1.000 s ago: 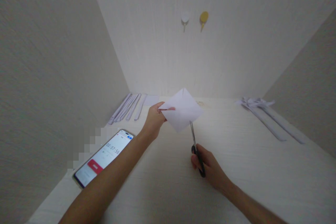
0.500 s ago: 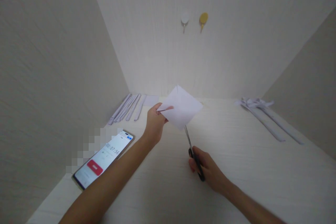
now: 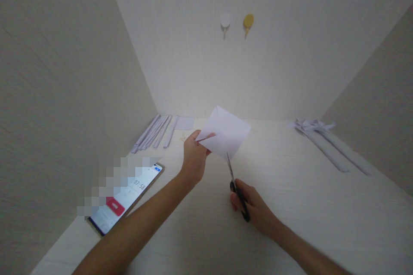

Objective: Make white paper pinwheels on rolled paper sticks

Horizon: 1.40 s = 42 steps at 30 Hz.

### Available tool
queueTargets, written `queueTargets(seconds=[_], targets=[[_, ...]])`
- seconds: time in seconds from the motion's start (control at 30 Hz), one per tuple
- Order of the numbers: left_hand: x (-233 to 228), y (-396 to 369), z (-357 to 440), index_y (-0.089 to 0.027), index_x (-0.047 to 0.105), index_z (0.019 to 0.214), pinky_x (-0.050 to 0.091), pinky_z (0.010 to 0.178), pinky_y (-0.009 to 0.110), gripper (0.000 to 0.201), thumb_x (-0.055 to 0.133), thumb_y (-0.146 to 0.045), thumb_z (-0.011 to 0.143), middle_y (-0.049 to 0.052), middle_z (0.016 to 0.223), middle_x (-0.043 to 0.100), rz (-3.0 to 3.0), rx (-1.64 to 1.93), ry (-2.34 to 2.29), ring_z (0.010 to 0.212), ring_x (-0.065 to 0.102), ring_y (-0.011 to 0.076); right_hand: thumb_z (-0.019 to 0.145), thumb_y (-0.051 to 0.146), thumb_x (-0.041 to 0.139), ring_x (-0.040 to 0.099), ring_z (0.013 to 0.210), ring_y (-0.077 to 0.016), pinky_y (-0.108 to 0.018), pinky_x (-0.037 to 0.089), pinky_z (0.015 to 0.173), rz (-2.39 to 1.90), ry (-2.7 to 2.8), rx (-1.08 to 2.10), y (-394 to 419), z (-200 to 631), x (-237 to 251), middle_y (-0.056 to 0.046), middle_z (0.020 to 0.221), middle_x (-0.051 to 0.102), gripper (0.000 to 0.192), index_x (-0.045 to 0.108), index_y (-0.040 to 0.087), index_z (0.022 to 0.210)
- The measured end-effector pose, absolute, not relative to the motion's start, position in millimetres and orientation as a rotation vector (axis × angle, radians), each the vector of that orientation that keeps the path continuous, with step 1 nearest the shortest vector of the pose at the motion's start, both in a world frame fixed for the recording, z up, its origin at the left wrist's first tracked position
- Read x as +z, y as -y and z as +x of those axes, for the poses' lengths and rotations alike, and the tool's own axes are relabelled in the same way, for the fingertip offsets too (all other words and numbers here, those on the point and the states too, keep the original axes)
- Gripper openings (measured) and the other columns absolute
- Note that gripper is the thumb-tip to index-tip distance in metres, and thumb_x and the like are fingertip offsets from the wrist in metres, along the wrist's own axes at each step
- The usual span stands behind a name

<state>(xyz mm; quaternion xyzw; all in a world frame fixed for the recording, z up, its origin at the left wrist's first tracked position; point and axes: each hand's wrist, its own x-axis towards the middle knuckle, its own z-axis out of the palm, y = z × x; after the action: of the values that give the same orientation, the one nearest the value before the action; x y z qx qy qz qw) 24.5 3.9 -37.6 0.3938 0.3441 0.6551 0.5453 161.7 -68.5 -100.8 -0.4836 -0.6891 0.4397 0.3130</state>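
Observation:
My left hand (image 3: 195, 157) grips a white sheet of paper (image 3: 227, 126) by its left corner, holding it tilted above the table. A slit or fold edge shows beside my thumb. In my right hand (image 3: 250, 204) is a pair of scissors (image 3: 239, 200) with black handles, the blades pointing up and away from me. Their tips overlap the paper's lower corner. Whether the blades are apart or together I cannot tell.
A phone (image 3: 129, 197) showing a running timer lies at the left. Several rolled paper strips (image 3: 155, 131) and a flat paper piece (image 3: 184, 123) lie behind it. Folded paper strips (image 3: 322, 142) rest at the back right. White (image 3: 225, 21) and yellow hooks (image 3: 248, 21) are on the back wall.
The paper has turned slightly and shifted a little right with my left hand. The scissor tips now overlap its lower corner, where before they were just below it.

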Motion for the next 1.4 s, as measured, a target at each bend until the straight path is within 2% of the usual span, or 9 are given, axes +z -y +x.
queueTargets(seconds=[0.9,1.4], targets=[[-42.0,-4.1,23.8,-0.013,0.049,0.07,0.045,0.055,0.023,0.018,0.061,-0.02,0.058,0.0,0.064,0.058,0.941,1.512,-0.802,0.057,0.055,0.0105,0.077,0.046,0.038,0.036,0.051,-0.0093,-0.022,0.029,0.048,-1.254,1.814,1.164,68.4,161.6,-100.0,0.003,0.054,0.039,0.033,0.037,0.019,0.059],[-40.6,-4.5,24.1,-0.013,0.052,0.074,0.043,0.056,0.021,0.018,0.059,-0.025,0.063,0.0,0.068,0.059,0.931,1.471,-0.801,0.06,0.055,0.0095,0.076,0.051,0.036,0.035,0.049,-0.0093,-0.022,0.029,0.046,-1.243,1.746,1.188,67.9,161.2,-101.2,0.004,0.052,0.038,0.035,0.035,0.019,0.06]])
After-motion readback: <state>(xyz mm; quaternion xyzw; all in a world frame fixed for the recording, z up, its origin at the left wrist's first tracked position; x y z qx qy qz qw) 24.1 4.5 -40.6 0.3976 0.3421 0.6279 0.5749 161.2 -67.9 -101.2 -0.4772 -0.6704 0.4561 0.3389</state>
